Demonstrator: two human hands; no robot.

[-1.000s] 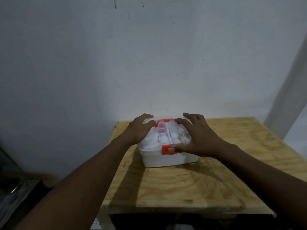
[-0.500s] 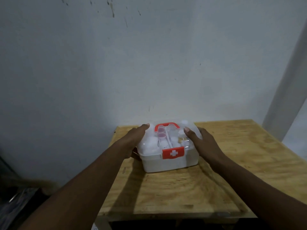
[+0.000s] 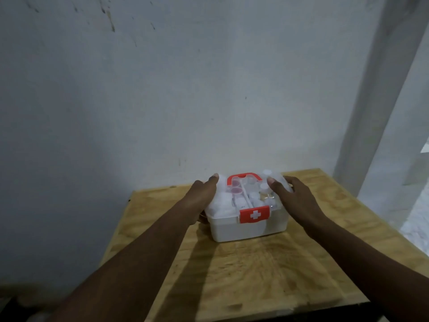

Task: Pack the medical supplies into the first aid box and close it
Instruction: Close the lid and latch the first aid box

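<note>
Two sets of fingers point(image 3: 213, 180) lie fairly straight on the clear lid point(image 3: 222, 202): the left hand point(image 3: 200, 196) is flat along the first aid box's point(image 3: 246, 227) left edge, and the right hand point(image 3: 296, 199) is loosely spread over its right end. The thumbs are hard to make out. The box sits on the table point(image 3: 267, 280) with the red latch point(image 3: 254, 214) down at its front. It looks like light, stiff, slick plastic, best held by both sides or the top handle point(image 3: 242, 177).

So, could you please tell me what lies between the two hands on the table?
The closed first aid box sits between the left hand and the right hand, both touching it; the head view shows this.
</note>
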